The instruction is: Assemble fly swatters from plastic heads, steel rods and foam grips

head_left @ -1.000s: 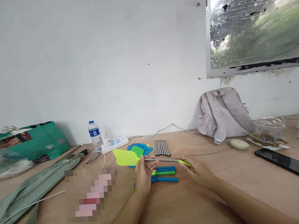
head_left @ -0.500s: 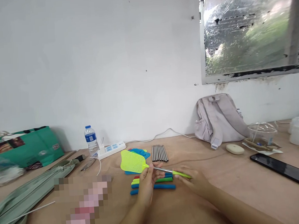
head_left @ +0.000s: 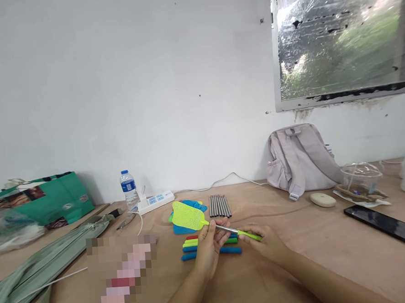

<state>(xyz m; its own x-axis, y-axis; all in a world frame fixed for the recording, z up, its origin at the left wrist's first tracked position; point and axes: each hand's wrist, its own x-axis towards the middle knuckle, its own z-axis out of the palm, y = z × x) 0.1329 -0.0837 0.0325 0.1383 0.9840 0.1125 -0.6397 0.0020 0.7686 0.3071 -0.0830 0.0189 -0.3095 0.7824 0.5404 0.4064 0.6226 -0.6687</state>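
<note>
Both hands hold one yellow-green fly swatter [head_left: 189, 215] just above the wooden table [head_left: 298, 255]. My left hand [head_left: 210, 247] pinches its thin metal rod near the mesh head. My right hand [head_left: 268, 243] grips the yellow-green handle end. Under the hands lie several coloured handle sleeves [head_left: 208, 248], blue, green, yellow and red. Behind them rests a row of bare metal rods [head_left: 219, 205], and blue swatter heads [head_left: 187, 206] lie flat under the raised one.
A water bottle [head_left: 128, 189] and power strip [head_left: 155, 201] stand at the wall. A green bag [head_left: 50, 197] and grey-green fabric [head_left: 41, 266] fill the left. A grey backpack [head_left: 301, 159], a white oval case [head_left: 322, 199], a clear plastic cup [head_left: 361, 176] and a black phone [head_left: 387, 227] sit right.
The swatter's head has swung a little rightward and nearer, and the hands have drawn slightly closer together along the rod. The view has shifted slightly.
</note>
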